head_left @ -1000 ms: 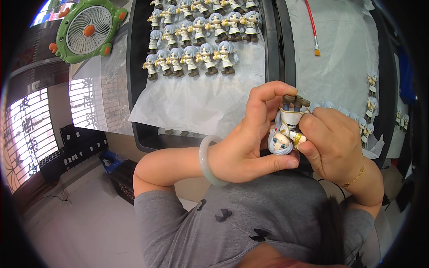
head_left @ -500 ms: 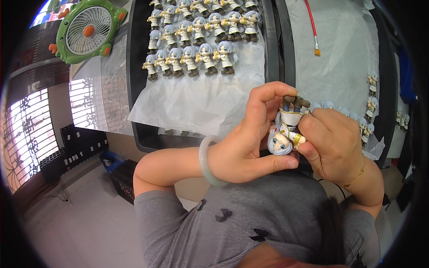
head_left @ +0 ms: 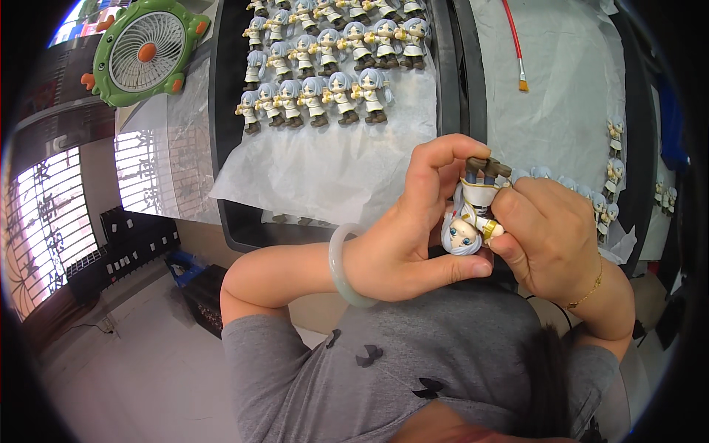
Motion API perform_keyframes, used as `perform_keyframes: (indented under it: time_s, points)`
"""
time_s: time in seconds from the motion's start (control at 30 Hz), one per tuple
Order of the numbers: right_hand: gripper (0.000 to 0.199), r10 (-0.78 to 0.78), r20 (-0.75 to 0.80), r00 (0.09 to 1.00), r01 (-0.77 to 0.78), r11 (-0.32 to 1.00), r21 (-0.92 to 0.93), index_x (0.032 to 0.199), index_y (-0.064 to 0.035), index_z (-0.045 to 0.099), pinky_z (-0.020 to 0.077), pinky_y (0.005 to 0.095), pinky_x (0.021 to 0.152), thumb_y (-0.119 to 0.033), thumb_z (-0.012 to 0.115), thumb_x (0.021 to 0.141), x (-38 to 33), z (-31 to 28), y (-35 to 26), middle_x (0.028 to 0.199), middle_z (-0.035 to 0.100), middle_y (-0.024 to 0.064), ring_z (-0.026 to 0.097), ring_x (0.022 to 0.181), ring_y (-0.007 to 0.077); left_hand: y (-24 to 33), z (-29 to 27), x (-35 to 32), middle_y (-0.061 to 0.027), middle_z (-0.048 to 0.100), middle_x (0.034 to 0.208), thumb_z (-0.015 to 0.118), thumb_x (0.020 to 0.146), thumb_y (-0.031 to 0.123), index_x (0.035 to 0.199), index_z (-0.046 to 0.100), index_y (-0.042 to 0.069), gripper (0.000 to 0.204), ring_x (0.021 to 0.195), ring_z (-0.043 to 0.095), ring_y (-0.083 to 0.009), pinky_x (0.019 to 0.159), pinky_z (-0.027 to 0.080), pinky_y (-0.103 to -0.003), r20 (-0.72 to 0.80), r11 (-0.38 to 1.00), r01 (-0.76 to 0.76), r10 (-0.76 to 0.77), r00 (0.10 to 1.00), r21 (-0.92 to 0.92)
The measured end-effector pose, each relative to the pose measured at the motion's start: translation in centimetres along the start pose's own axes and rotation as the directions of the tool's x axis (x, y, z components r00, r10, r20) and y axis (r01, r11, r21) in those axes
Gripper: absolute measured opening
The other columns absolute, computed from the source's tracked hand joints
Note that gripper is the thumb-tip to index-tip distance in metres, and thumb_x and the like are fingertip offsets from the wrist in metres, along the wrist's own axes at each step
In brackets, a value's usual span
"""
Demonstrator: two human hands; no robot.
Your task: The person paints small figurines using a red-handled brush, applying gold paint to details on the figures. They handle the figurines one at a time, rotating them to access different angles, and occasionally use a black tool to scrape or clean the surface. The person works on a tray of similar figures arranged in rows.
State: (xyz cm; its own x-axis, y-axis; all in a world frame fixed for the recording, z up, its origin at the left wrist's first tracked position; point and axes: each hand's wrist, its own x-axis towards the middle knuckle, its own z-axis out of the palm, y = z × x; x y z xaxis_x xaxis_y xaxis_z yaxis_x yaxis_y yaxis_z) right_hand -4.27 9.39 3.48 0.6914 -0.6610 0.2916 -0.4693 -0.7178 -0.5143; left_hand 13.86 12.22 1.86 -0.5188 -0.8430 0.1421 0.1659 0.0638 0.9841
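Gripping the figurine w/ both hands, close in front of the chest, over the near edge of the trays. Fig is upside down in view: brown shoes up top, pale blue-grey hair + face toward the wearer, body a bit tilted. White outfit w/ gold trim, yellow cuff at its R-pic side.

L hand spans it lengthwise in a C-shape, index tip at the shoes, thumb along the head end, so fig is held betw. the two. R hand is curled up tight, thumb + bent index against fig's side nr the cuff & skirt; can't tell if anything else is tucked in that palm. Pale bangle on L wrist, thin gold bracelet on R. Grey top below.

Beyond L hand: dark tray, lined w/ white paper, rows of similar figs on it, shoes toward the wearer. Tray no. 2 to the R, also lined; red-handled brush lies nr its far end, bristles toward wearer. More small figs along its R side, others partly hidden behind R hand. Green animal-shaped fan, orange hub, sits far L, just beside the first tray.
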Motion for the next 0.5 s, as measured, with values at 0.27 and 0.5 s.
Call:
perform_keyframes:
  time_s: [0.27, 0.5]
  points:
    - [0.028, 0.0, -0.013, 1.0, 0.0, 1.0, 0.003, 0.073, -0.0102, 0.05, 0.035, 0.0306, 0.039, -0.038, 0.051, 0.078, -0.02, 0.07, 0.0, 0.057, 0.04, 0.0036, 0.044, 0.046, 0.0188, -0.06, 0.12, -0.15, -0.0128, 0.031, 0.116, 0.063, 0.071, 0.001, 0.126, 0.008, 0.007, 0.079, 0.106, 0.039, -0.0178, 0.085, 0.037, -0.029, -0.01, 0.994, 0.028, -0.029, 1.0, -0.105]
    - [0.03, -0.007, -0.034, 0.999, 0.007, 1.0, 0.001, 0.072, -0.0099, 0.05, 0.0345, 0.0304, 0.039, -0.039, 0.049, 0.079, 0.0, 0.0, -0.15, 0.056, 0.04, 0.0034, 0.043, 0.045, 0.0184, -0.04, 0.68, -0.39, -0.0127, 0.031, 0.116, 0.064, 0.072, 0.002, 0.127, 0.007, 0.006, 0.079, 0.107, 0.038, -0.0173, 0.086, 0.036, -0.029, -0.029, 0.959, 0.054, -0.065, 0.997, -0.279]
